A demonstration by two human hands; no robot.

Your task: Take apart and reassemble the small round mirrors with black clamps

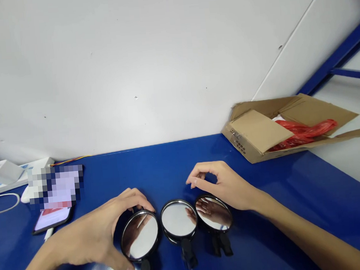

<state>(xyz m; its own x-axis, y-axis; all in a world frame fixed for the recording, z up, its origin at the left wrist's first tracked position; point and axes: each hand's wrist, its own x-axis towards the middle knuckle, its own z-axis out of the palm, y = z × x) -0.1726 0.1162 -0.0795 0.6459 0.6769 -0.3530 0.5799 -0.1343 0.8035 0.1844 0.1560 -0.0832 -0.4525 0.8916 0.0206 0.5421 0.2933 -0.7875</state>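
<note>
Three round black-rimmed mirrors stand side by side, tilted, with black clip-like mounts at their lower ends. My left hand curves around the left mirror, fingers at its upper rim and thumb by its lower left edge. The middle mirror stands just to the right, with what looks like a second rim behind it. Beside it is the right mirror. Just above and behind that one, my right hand hovers with loosely bent fingers and nothing visible in them. Parts of both hands reflect in the glass.
On the blue table, a partly blurred phone lies at left with a cable plugged in. Behind it is a white power strip with a charger. An open cardboard box holding a red plastic bag sits back right, against the white wall.
</note>
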